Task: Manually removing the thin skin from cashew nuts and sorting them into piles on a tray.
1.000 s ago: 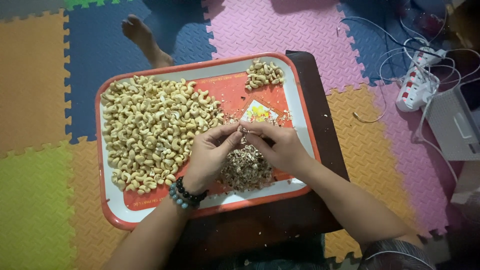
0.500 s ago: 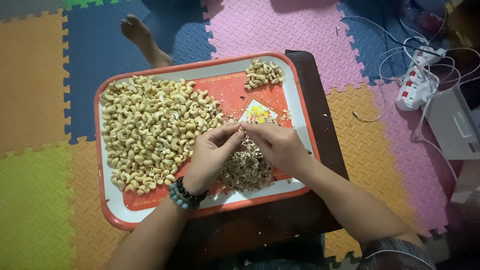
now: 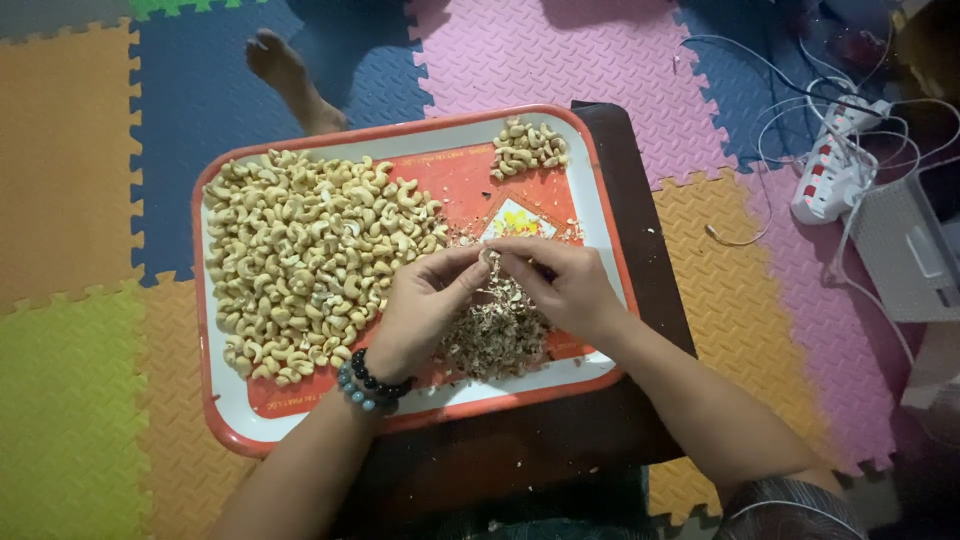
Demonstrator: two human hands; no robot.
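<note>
Fingertips of left hand (image 3: 420,310) and right hand (image 3: 565,285) pinch a cashew (image 3: 487,258).

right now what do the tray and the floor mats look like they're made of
Tray: looks like glossy plastic or melamine, red with a white inner border and smooth rounded rim; painted metal is possible. Floor mats: look like soft foam, matte, with a fine stamped texture and interlocking puzzle-tooth edges between the coloured squares.
</note>
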